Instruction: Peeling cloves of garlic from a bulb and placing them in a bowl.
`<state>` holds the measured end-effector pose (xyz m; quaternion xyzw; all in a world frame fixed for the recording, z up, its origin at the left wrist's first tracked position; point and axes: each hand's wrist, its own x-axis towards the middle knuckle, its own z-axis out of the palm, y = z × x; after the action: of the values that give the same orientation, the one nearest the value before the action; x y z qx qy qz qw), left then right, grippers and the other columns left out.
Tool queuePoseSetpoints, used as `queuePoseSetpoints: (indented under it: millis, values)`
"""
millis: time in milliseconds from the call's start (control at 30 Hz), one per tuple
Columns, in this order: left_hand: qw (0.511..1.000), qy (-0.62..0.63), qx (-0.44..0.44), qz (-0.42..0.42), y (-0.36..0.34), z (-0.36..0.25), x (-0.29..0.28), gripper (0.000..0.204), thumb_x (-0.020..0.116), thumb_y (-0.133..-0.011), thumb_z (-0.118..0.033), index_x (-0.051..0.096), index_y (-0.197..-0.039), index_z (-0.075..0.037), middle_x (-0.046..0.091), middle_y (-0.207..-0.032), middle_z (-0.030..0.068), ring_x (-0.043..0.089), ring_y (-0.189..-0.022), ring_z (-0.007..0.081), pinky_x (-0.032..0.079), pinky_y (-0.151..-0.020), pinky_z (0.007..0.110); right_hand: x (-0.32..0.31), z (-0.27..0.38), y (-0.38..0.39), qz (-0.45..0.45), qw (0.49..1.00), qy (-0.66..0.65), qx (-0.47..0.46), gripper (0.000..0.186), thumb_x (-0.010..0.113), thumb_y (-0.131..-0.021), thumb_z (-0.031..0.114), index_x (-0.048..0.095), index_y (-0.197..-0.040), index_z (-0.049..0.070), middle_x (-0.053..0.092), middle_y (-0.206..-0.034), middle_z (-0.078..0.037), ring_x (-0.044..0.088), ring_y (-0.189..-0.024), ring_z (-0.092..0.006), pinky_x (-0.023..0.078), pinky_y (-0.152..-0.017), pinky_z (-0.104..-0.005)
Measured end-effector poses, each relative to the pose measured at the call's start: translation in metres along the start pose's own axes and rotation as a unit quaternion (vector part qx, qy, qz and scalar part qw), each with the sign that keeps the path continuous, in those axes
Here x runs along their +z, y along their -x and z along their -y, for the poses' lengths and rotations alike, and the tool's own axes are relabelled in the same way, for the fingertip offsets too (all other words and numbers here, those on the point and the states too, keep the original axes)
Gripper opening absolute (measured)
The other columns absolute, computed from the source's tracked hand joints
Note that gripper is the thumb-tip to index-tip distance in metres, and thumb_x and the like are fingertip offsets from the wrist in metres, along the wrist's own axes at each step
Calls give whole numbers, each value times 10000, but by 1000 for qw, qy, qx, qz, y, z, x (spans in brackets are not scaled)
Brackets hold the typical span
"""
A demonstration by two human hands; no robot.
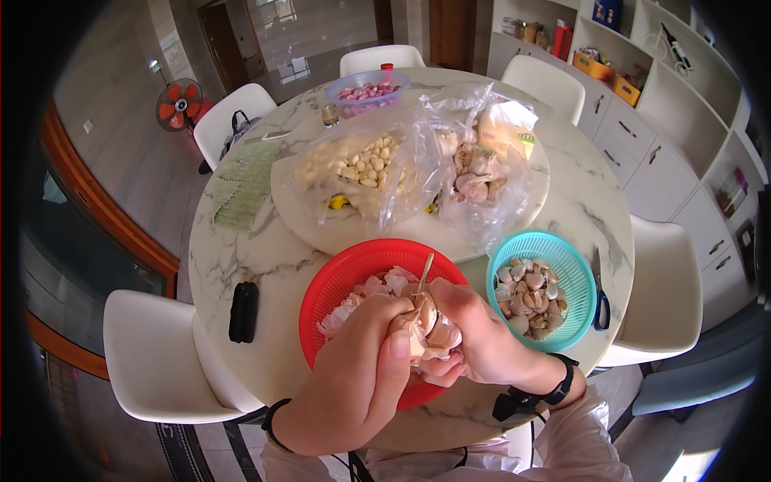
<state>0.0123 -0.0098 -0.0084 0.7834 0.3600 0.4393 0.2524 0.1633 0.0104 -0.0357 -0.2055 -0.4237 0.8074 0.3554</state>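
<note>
Over a red colander (337, 265), which holds papery white peels (369, 289), my left hand (353, 369) and my right hand (486, 341) both grip a partly split garlic bulb (434, 325), with a stalk pointing up. My left thumb presses its front; my right thumb is at its upper right. The fingers behind the bulb are partly hidden. Just right of my right hand sits a turquoise colander (570, 253) of loose garlic cloves (530, 293), with dark-handled scissors (601, 309) beside it.
The round marble table (217, 265) bears a turntable (289, 201) with bags of peeled cloves (365, 165) and whole bulbs (474, 181), a bowl of shallots (369, 88), a green cloth (241, 185) and a black case (243, 312). White chairs (152, 345) surround it; shelves (675, 112) stand right.
</note>
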Motion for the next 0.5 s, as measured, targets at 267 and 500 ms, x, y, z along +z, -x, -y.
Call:
queuePoseSetpoints:
  millis: [267,500]
  values:
    - [997,17,-69,42,1,1,-2,259,308,-901,-187,424,-971,33,506,-708,85,442,-521,109,364,-515,215,6,16,5,-51,998,12,36,444,273,-876,448,431,-798,40,511,-613,-82,210,-400,-59,174,-335,-184]
    - [978,185,-98,17,4,-2,-16,249,276,-908,-199,350,-1007,17,472,-739,91,458,-528,113,375,-501,219,5,28,9,-152,988,2,35,510,235,-842,471,439,-729,18,281,-454,22,189,-358,-42,132,-319,-173]
